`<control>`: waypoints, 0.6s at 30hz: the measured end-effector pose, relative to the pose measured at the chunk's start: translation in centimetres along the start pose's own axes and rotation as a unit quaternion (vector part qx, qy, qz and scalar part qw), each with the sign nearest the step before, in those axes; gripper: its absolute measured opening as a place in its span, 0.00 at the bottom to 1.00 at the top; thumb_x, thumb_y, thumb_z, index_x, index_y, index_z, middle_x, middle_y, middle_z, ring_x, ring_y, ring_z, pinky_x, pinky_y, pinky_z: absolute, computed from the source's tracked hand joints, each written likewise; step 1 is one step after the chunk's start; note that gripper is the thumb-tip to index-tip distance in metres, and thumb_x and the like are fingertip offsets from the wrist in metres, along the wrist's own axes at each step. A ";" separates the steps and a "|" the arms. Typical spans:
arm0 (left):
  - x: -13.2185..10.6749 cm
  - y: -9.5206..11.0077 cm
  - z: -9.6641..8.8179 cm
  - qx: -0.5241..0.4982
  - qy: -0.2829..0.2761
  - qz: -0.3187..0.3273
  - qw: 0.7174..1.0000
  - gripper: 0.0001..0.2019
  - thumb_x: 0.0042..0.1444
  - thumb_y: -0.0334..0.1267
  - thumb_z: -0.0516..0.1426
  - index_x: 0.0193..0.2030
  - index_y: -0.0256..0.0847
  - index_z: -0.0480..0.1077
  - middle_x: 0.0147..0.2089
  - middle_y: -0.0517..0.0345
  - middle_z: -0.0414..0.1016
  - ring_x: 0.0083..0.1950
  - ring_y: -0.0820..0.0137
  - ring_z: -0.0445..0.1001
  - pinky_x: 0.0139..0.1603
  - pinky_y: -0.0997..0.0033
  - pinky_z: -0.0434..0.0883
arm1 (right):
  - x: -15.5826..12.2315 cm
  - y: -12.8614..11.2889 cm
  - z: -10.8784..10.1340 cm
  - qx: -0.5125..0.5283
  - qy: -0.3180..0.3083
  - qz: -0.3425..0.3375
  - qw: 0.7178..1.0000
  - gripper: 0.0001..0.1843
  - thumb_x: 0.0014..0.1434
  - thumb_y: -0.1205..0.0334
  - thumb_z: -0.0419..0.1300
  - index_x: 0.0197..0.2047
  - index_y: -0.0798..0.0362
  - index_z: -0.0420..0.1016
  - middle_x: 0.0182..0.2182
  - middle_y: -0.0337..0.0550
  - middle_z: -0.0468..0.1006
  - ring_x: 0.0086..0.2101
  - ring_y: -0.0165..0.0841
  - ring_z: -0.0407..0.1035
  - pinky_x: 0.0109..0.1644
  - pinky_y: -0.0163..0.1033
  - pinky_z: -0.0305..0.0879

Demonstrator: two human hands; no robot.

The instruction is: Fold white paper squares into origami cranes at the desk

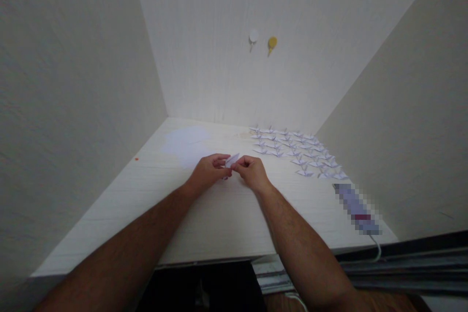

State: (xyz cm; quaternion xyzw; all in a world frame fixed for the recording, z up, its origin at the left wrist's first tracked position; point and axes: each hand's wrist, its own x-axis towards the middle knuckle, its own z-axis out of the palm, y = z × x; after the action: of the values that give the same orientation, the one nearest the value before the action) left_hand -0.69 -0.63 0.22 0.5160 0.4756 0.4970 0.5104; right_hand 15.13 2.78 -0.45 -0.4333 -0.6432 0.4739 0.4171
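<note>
A small folded piece of white paper (231, 160) is held between my two hands, just above the middle of the table. My left hand (210, 169) grips it from the left, fingers behind and thumb in front. On the other side, my right hand (250, 169) pinches the paper's lower right part between thumb and forefinger. The fingertips cover part of the folds. To the right and farther back, several white paper cranes (288, 145) stand in rows. Loose white paper sheets (186, 142) lie spread at the back left, beyond my left hand.
The pale table (139, 214) is enclosed by walls on the left, back and right. A blurred-out flat object (356, 208) with a white cable (378, 251) lies at the right edge. A tiny orange bit (136, 159) lies at left. White (253, 36) and yellow (272, 43) hooks hang on the back wall.
</note>
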 end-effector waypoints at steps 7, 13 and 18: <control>-0.1 0.2 0.2 0.005 0.014 -0.003 1.000 0.28 0.41 0.40 0.66 0.51 0.32 0.70 0.41 0.46 0.79 0.35 0.65 0.79 0.37 0.65 0.74 | -0.2 0.0 0.2 -0.044 0.043 -0.019 0.998 0.08 0.46 0.57 0.62 0.25 0.52 0.68 0.18 0.32 0.67 0.20 0.26 0.59 0.24 0.32 0.54; 0.0 -0.7 0.3 0.099 0.006 0.069 0.993 0.30 0.41 0.43 0.66 0.53 0.35 0.70 0.49 0.42 0.77 0.38 0.66 0.79 0.43 0.63 0.75 | -0.3 0.0 0.0 -0.157 0.079 -0.073 0.982 0.03 0.44 0.65 0.57 0.27 0.52 0.70 0.20 0.33 0.67 0.23 0.27 0.60 0.27 0.32 0.54; -0.1 -0.7 0.4 0.105 0.015 0.090 0.990 0.21 0.49 0.39 0.61 0.52 0.37 0.71 0.45 0.49 0.80 0.36 0.67 0.79 0.38 0.67 0.76 | 0.0 0.7 0.0 -0.137 0.090 -0.054 0.985 0.03 0.44 0.64 0.57 0.23 0.53 0.69 0.18 0.33 0.66 0.21 0.26 0.57 0.25 0.32 0.52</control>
State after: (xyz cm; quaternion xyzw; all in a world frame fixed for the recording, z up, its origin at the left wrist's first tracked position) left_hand -0.28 -0.74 -0.46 0.6003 0.4842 0.4957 0.3994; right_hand 15.20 2.90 -1.13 -0.4918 -0.6842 0.3172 0.4351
